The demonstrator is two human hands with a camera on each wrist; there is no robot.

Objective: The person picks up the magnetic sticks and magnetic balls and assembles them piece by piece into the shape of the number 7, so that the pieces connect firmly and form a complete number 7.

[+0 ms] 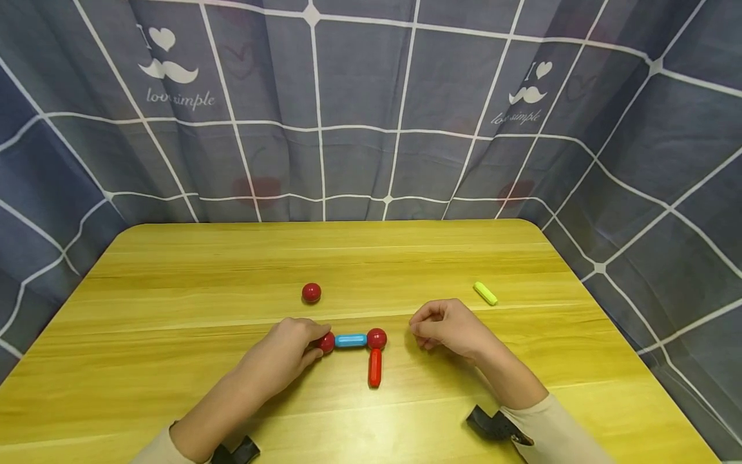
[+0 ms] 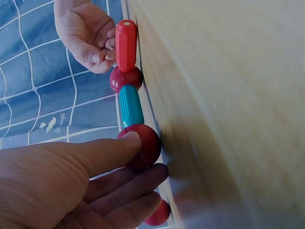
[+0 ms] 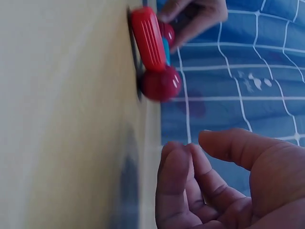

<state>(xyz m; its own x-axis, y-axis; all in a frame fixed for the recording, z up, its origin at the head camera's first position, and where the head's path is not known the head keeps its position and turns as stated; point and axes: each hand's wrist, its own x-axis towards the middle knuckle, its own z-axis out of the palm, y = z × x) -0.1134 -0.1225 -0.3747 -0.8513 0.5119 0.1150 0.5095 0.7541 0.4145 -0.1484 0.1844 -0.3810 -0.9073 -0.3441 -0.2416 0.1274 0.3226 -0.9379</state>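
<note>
My left hand (image 1: 281, 357) pinches a red ball (image 1: 328, 343) between thumb and fingers at the left end of a joined piece on the table. From that ball a short blue rod (image 1: 350, 340) runs right to a second red ball (image 1: 377, 338). A red rod (image 1: 375, 368) extends from this second ball toward the near edge, its outer end free. To the right of the piece, my right hand (image 1: 458, 330) hovers with fingers loosely curled. In the right wrist view its thumb (image 3: 238, 145) stands slightly apart from the fingers, with nothing held.
A loose red ball (image 1: 311, 293) sits behind my left hand. Farther right lies a yellow-green rod (image 1: 485, 293), beyond my right hand. The wooden table (image 1: 220, 270) ends at a dark checked curtain (image 1: 359, 161) along the back and sides.
</note>
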